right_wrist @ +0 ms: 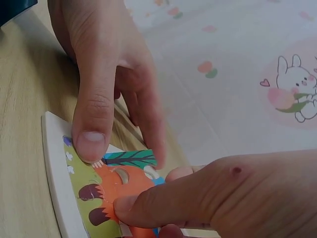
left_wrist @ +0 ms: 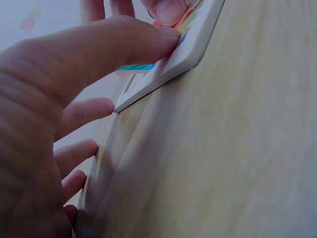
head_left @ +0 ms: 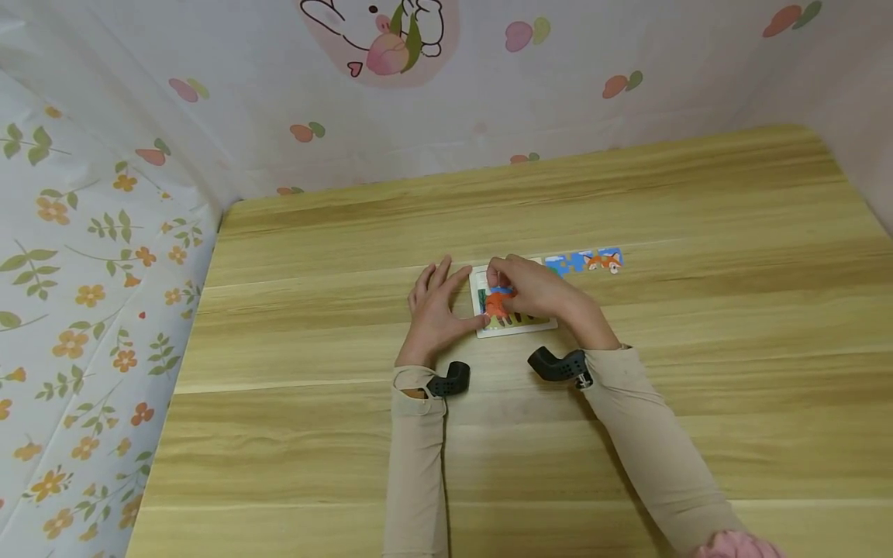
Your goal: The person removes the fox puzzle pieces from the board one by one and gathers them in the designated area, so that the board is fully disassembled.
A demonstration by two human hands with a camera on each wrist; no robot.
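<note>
Puzzle tray point(head_left: 518, 332) is lying on the desk point(head_left: 314, 387), white rim showing along its left and near sides; the right hand point(head_left: 533, 291) is blocking much of its far right part. Orange fox-body piece point(head_left: 497, 304) is sitting in the tray area, left of its centre, under the right fingers. Right thumb and fingers are pinching that piece: thumb is lying on its face in the right wrist view, other fingertips are disappearing behind it, so the exact contact is staying hidden. Can't tell whether the piece is seating flat or tilting slightly. Left hand point(head_left: 438, 316) is bracing the tray's left side, fingers spreading; thumb is pressing by the near left corner, index tip is reaching the far left corner, the rest are fanning out beyond the tray's left edge. Left wrist view is catching the tray only edge-on, left thumb covering most of the print, and the frame is cutting off the right hand. Green leaf print point(right_wrist: 131, 157) is showing at the tray's left end, partly covered. Brown paws point(right_wrist: 94, 191) are showing toward the tray's near rim. Loose blue pieces point(head_left: 579, 262) with fox-face print are lying in a row just beyond the tray's far right corner; their joints are looking too small to read, and the right hand is hiding some of the tray beside them.
</note>
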